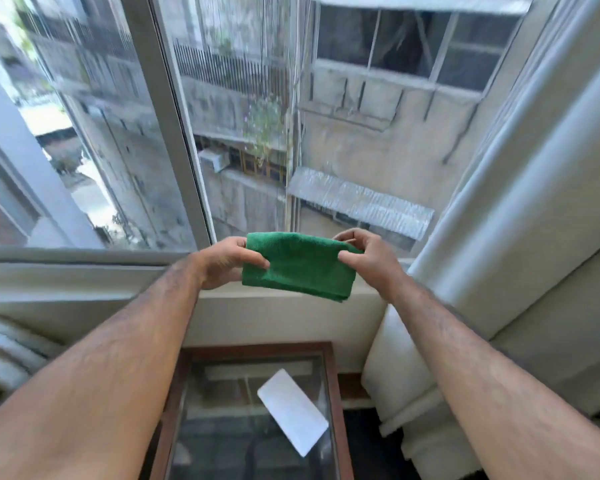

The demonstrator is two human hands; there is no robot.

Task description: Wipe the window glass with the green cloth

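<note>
Green cloth [298, 265] is folded, held up in the air in front of the window glass [257, 116], just above the sill [66, 275], not touching the pane. Left hand [222, 265] pinches its left edge, right hand [364, 258] pinches the right edge, thumbs on the near side. Below: wood-framed glass-top table [331, 375] w/ a white card [291, 410] lying flat on it. Curtain [534, 202] crowds the right side; white frame post [174, 126] splits the panes at left.

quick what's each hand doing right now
Left hand: closed, pinching the left edge of the folded green cloth.
Right hand: closed, pinching the cloth's right edge.
</note>
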